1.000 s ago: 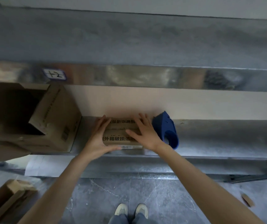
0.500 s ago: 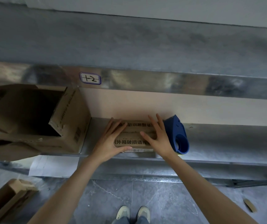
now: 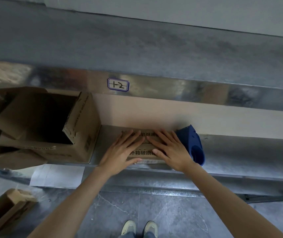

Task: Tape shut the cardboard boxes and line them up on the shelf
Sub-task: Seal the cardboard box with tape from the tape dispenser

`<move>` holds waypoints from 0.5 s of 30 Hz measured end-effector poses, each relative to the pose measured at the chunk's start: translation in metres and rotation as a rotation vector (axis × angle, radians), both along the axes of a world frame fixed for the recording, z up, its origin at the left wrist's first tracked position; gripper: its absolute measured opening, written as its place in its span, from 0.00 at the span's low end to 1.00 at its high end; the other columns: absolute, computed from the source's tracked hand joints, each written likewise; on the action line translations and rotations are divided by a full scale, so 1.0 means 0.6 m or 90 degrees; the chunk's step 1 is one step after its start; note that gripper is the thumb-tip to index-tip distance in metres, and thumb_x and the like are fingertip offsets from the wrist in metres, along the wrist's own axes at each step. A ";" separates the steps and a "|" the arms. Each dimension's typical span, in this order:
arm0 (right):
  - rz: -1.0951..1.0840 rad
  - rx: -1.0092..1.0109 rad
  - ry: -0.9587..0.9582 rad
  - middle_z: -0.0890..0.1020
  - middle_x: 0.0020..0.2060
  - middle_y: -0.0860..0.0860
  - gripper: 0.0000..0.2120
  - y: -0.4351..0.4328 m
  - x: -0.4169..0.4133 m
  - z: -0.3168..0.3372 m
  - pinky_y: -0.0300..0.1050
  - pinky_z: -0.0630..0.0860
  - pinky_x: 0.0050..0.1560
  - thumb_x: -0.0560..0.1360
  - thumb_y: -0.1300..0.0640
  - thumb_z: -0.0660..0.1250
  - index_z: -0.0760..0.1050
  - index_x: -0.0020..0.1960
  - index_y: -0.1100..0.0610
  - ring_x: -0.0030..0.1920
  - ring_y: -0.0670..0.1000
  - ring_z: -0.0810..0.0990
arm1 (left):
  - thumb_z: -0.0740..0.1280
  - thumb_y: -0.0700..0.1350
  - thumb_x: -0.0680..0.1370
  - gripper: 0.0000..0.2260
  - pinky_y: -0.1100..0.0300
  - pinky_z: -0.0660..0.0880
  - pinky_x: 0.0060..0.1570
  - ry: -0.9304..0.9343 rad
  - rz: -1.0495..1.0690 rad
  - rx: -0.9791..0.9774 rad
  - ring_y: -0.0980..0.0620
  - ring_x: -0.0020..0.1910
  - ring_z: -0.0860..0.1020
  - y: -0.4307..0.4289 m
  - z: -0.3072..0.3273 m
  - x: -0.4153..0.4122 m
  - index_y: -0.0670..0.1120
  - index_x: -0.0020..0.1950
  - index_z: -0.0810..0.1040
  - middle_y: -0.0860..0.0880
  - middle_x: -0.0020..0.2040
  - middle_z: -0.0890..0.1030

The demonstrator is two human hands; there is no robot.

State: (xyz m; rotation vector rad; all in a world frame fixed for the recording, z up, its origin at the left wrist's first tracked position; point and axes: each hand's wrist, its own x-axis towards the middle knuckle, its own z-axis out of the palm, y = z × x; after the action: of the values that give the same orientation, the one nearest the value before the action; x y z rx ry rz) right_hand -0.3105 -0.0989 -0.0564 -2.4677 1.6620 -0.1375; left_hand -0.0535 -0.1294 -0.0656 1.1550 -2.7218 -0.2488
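Box (image 3: 144, 152), seemingly closed, under flat hands (image 3: 120, 152) (image 3: 172, 150)

I'm seeing both arms reaching forward and angling in toward each other, left hand (image 3: 120, 152) and right hand (image 3: 171, 150) lying palm-down side by side, fingers straight and slightly spread, index fingertips nearly meeting, thumbs pointing inward toward each other.

Left hand (image 3: 120, 152), right hand (image 3: 173, 150) slid inward over small box (image 3: 144, 152).

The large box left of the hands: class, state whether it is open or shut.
Open. The large box has flaps spread, its dark inside showing.
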 end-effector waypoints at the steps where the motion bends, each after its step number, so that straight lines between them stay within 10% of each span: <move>1: 0.004 -0.002 0.001 0.48 0.79 0.43 0.25 -0.001 -0.002 -0.001 0.55 0.41 0.77 0.81 0.35 0.37 0.45 0.77 0.34 0.78 0.46 0.41 | 0.57 0.66 0.78 0.34 0.44 0.51 0.78 0.005 -0.003 0.003 0.48 0.80 0.49 -0.001 0.001 0.000 0.53 0.80 0.55 0.52 0.81 0.52; 8: -0.158 -0.009 -0.284 0.48 0.79 0.43 0.29 0.006 0.015 -0.011 0.49 0.48 0.76 0.79 0.35 0.55 0.53 0.77 0.39 0.78 0.46 0.42 | 0.63 0.73 0.70 0.45 0.48 0.51 0.77 0.171 0.110 0.070 0.56 0.79 0.44 0.012 -0.006 -0.010 0.54 0.81 0.53 0.56 0.81 0.49; 15: -0.349 0.061 -0.550 0.55 0.76 0.44 0.39 0.010 0.027 -0.001 0.44 0.60 0.72 0.72 0.37 0.67 0.55 0.77 0.43 0.74 0.42 0.56 | 0.81 0.56 0.63 0.52 0.62 0.53 0.73 0.431 0.250 0.281 0.64 0.78 0.45 0.022 -0.012 -0.026 0.58 0.80 0.54 0.63 0.79 0.44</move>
State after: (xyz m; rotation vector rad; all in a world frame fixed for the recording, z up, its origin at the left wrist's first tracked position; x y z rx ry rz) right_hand -0.2945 -0.0932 -0.0570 -1.4421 1.7531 -0.9876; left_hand -0.0689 -0.1162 -0.0725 1.3574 -1.8572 -1.0041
